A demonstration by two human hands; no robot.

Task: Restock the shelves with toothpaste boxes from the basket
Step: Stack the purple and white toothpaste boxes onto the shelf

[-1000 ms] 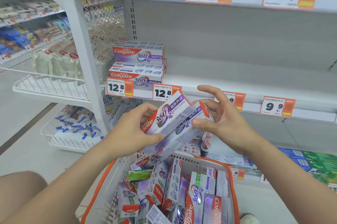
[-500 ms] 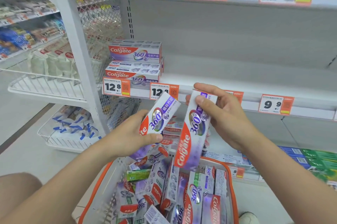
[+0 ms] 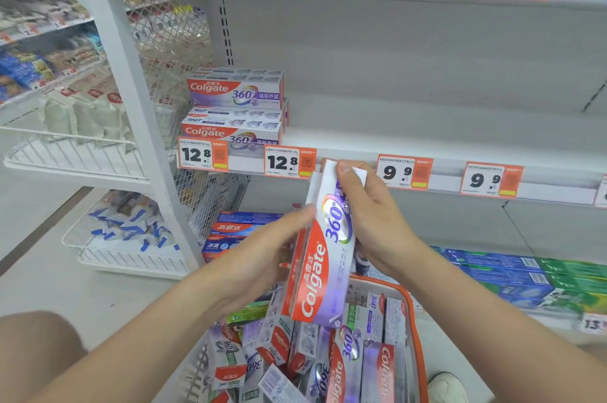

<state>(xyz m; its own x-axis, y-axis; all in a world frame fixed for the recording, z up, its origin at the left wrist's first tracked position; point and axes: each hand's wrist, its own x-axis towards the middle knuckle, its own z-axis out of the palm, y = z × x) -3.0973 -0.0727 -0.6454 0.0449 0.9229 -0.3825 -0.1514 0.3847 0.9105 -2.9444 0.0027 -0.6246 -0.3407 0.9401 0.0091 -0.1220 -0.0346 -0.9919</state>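
Observation:
Both my hands hold two purple-and-red Colgate 360 toothpaste boxes [image 3: 320,266] upright, pressed together face to face above the basket. My right hand [image 3: 374,225] grips their top and right side, thumb across the front. From the left, my left hand [image 3: 262,258] holds them, motion-blurred. Below them, the orange-rimmed basket [image 3: 417,333] holds several more toothpaste boxes [image 3: 348,356]. Two stacked layers of the same boxes [image 3: 235,95] sit at the left end of the white middle shelf [image 3: 427,126], above the 12.8 tags.
Price tags line the shelf edges. On the lower shelf lie blue boxes [image 3: 243,228] at left and blue and green boxes [image 3: 525,274] at right. A white upright [image 3: 131,74] and wire baskets [image 3: 131,258] stand to the left. My shoe [image 3: 446,386] is beside the basket.
Each hand held its own box, apart; now the two boxes have been brought together upright into one pair, held between both hands.

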